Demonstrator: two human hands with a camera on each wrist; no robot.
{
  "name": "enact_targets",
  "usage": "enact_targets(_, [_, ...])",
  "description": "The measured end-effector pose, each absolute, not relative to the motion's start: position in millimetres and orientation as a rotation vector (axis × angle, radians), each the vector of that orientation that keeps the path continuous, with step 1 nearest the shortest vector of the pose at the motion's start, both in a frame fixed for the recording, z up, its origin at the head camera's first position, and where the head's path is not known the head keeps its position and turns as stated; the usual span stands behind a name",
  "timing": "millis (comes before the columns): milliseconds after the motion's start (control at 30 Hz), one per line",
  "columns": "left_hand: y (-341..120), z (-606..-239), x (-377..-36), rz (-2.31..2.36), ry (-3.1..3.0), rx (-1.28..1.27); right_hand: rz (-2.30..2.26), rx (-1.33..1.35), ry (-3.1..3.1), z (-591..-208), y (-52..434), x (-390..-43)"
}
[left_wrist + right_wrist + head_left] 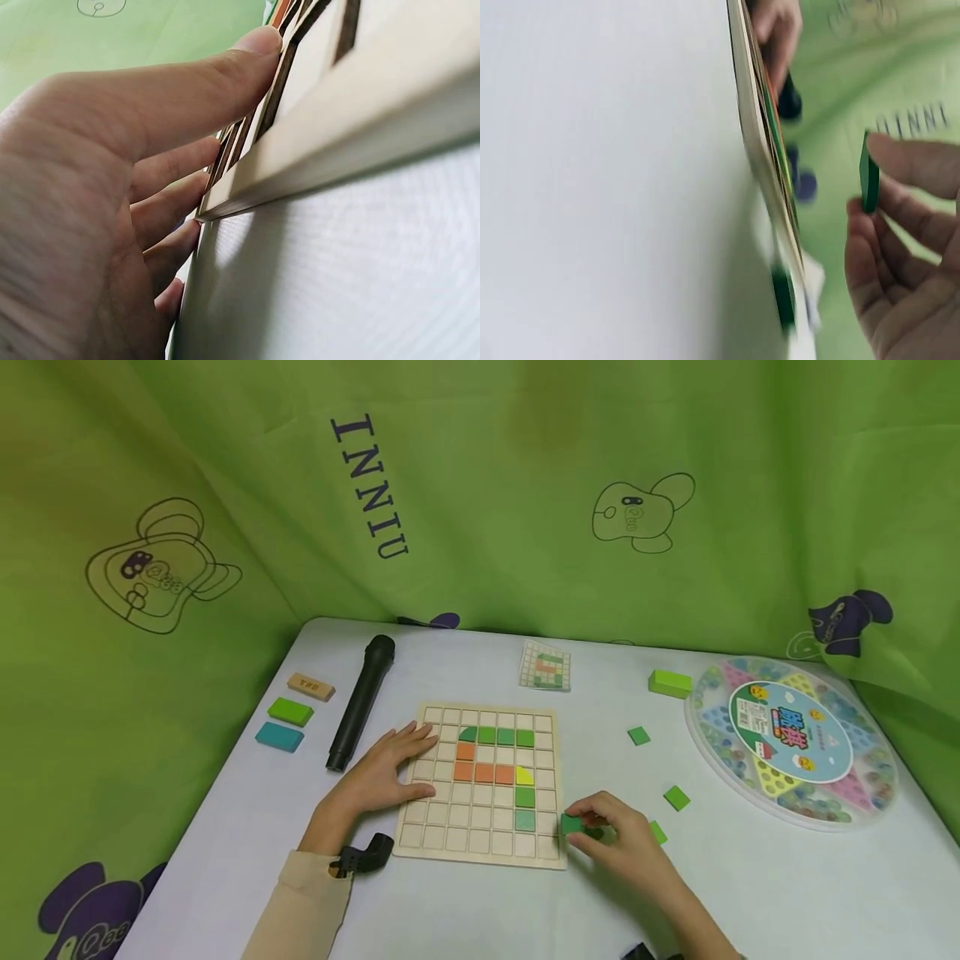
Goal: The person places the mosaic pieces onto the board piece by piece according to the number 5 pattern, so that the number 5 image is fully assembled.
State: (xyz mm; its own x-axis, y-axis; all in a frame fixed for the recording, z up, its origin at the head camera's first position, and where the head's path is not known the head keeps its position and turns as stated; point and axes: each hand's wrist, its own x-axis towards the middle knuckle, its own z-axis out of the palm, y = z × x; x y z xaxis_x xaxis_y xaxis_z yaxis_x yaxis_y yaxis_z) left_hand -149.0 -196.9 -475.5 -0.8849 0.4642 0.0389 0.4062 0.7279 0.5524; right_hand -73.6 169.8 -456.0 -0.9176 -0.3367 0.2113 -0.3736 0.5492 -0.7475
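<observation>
A wooden grid board lies on the white table, with green, orange and yellow tiles set in some of its squares. My left hand rests on the board's left edge, fingers spread and thumb on the frame; the left wrist view shows the thumb touching the rim. My right hand pinches a dark green square tile between thumb and fingers at the board's right edge. In the right wrist view this tile is held up off the table. Another dark green tile lies below it beside the board.
Loose green tiles lie right of the board, one partly behind my right hand. A pattern card lies behind the board. At left are a black microphone and several blocks. A round game box and green block stand at right.
</observation>
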Motion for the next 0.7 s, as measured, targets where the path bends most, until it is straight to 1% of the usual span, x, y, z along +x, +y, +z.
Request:
enact_targets(167, [-196.6,-475.3,-148.5,0.865,2.82,0.707,1.421,0.589,-2.758,-464.0,137.9,-69.0])
enact_targets(300, [-196.7,-475.5,-148.1,0.869,2.817,0.707,1.404,0.618,-2.784,-473.7,123.8,-63.7])
enact_targets(700, [-196.5,-474.2,-149.0,0.889,2.809,0.714,1.283,0.641,-2.841,-479.1,116.5,-61.5])
